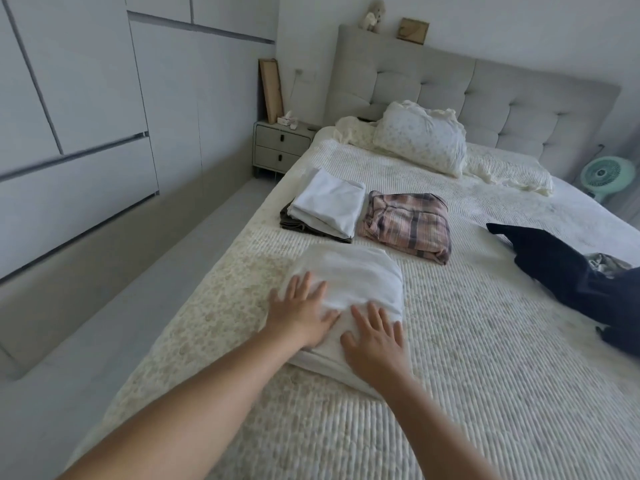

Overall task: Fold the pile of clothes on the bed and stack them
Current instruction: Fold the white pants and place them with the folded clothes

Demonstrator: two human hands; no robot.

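Quilted bedspread (485, 341) carries a folded white garment (360, 282) near the left edge; left hand (301, 313) and right hand (374, 341) press flat, fingers straight, on its near end.

Dark clothes (571, 268) cut off right; fan (602, 174) blurred

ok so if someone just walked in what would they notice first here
Most likely the two hands, left hand and right hand, pressing flat on a folded white garment near the bed's left edge. Just beyond it lie a folded white cloth on top of a dark olive one, with a folded pink plaid piece beside them. At the right edge, unfolded dark navy clothes stand out against the cream bedspread.
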